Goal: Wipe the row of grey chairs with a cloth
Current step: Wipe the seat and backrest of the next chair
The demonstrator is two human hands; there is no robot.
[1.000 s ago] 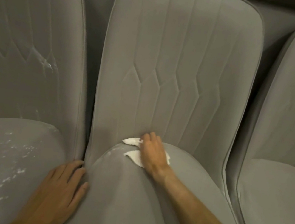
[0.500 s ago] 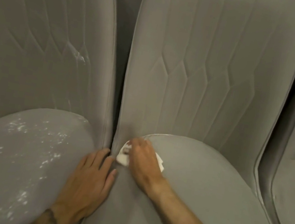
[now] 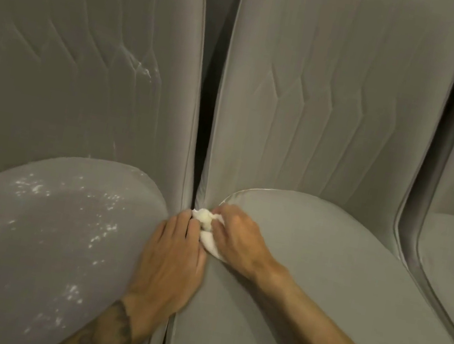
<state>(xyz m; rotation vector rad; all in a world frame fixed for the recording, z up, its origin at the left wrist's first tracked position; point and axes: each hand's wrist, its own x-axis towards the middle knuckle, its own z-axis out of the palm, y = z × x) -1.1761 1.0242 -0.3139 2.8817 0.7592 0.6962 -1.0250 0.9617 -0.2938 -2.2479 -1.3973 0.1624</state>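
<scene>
My right grip curled tight round the cloth, left grip flat, fingers straight, slid up since, now touching it.

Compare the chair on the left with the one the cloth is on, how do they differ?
The left chair has white flecks across its seat; the middle chair has a plain grey seat. The left chair's backrest bears a white smear; the middle chair's shows none. The right hand holds the cloth on the middle chair, not the left chair. Both are grey with zigzag-stitched backs.
</scene>
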